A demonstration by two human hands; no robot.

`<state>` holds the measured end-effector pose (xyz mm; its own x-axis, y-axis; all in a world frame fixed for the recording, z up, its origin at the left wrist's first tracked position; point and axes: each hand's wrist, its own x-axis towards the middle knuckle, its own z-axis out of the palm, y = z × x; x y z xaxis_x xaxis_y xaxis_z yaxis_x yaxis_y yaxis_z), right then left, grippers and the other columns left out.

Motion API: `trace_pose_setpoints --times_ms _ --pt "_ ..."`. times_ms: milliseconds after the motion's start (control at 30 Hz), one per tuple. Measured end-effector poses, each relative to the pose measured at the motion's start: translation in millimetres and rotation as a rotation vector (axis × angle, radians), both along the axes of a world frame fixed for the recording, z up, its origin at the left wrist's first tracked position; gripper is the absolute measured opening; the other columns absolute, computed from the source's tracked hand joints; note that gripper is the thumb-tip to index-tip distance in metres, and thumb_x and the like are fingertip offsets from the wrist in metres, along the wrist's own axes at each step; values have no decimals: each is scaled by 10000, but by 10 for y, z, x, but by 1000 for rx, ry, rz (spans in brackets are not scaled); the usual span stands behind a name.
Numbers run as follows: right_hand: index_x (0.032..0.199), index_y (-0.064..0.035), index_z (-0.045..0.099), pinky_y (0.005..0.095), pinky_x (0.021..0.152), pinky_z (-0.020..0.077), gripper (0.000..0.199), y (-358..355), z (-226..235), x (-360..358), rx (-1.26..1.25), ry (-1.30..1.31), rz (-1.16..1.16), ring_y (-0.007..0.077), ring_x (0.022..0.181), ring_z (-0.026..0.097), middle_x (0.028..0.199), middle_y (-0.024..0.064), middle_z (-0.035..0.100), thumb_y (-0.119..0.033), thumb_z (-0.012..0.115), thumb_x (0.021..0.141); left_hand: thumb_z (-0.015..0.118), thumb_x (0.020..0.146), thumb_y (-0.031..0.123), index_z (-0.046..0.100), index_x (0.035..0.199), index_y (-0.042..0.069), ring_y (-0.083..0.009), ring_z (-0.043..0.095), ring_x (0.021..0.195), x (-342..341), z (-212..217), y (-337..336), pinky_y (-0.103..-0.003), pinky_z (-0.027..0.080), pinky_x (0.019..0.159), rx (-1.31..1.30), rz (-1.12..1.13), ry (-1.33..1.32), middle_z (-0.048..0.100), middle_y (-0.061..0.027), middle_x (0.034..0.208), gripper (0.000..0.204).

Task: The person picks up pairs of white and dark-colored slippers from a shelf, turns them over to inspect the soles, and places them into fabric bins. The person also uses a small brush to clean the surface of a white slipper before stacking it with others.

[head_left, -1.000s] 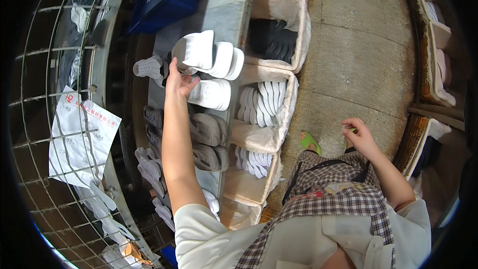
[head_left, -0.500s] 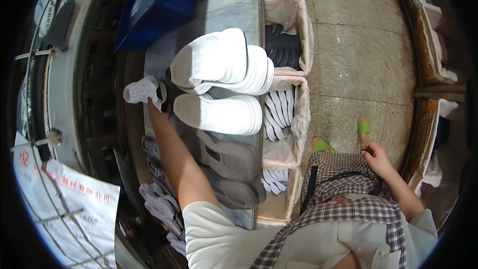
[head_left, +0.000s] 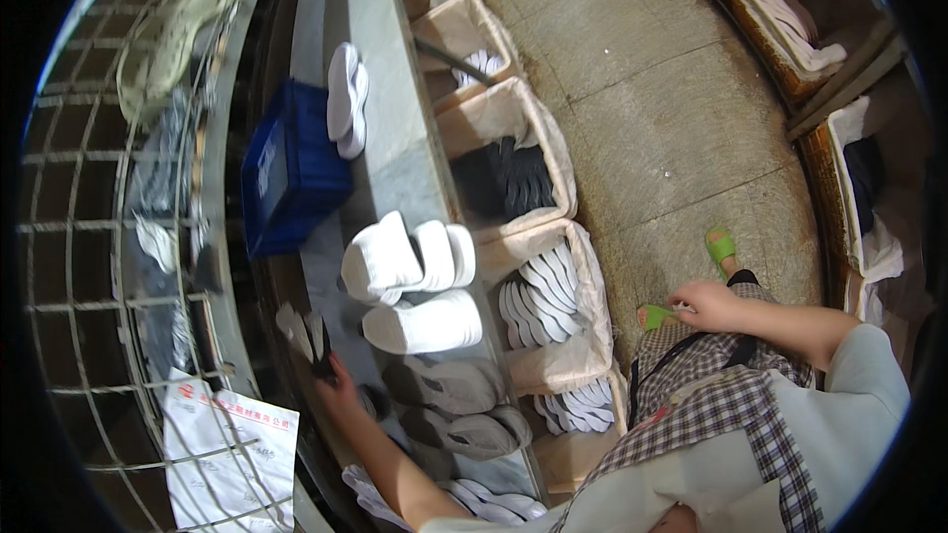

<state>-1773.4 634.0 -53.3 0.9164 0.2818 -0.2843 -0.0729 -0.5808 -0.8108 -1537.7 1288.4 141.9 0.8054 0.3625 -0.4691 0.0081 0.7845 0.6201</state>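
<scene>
My left hand [head_left: 336, 383] reaches down into the dark gap left of the grey counter [head_left: 390, 128]. Its fingers are closed around a pale slipper [head_left: 299, 331] that stands up from the hand. Just right of it on the counter lie a stack of white slippers [head_left: 400, 259], a single white slipper [head_left: 425, 326] and two grey slippers [head_left: 446, 387]. My right hand [head_left: 706, 304] hangs at my hip over my checked skirt [head_left: 731, 405], fingers loosely curled. I cannot make out whether it holds anything.
Lined bins run along the counter's right side, one with white soles [head_left: 543, 291] and one with black soles [head_left: 513, 183]. A blue crate [head_left: 286, 168] sits left of the counter, with wire mesh [head_left: 89, 237] and a printed sheet [head_left: 227, 444] beyond. More bins [head_left: 790, 20] line the far right.
My view has swung up and to the right along the counter. My left hand has dropped from beside the white slippers into the gap and closed on the pale slipper. The right hand stays at my hip.
</scene>
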Motion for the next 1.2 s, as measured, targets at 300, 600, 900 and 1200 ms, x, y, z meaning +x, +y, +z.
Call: trace_pose_setpoints --times_ms 300,600,900,1200 --pt "1114 -75 561 417 793 483 381 -177 174 688 309 -219 256 330 903 602 984 130 639 -316 571 820 618 783 55 467 1235 -50 -385 471 1176 -2562 407 -2762 -459 408 1013 -275 -130 -232 480 -243 1261 488" --pt "1444 -23 -72 394 1095 214 994 155 918 620 1293 174 489 332 1373 173 1462 270 163 -636 449 860 635 788 106 464 1223 -35 -316 552 970 -3430 -119 -4521 -410 489 810 -47 -442 -112 542 -206 1129 488" --pt "1475 -81 61 383 1114 158 900 -609 1170 648 1731 272 41 242 1366 196 1497 122 173 -552 490 839 649 798 100 421 1273 1 -287 632 844 -2378 -305 -5395 -387 547 744 684 -844 113 583 -161 1069 537" --pt "1462 -120 150 385 1072 259 764 -870 998 468 1580 523 -300 236 1290 318 1410 127 310 -435 484 851 538 900 169 461 1244 25 -197 594 948 -1568 -458 -6136 -294 511 775 1055 -1151 -87 584 -102 1079 380"
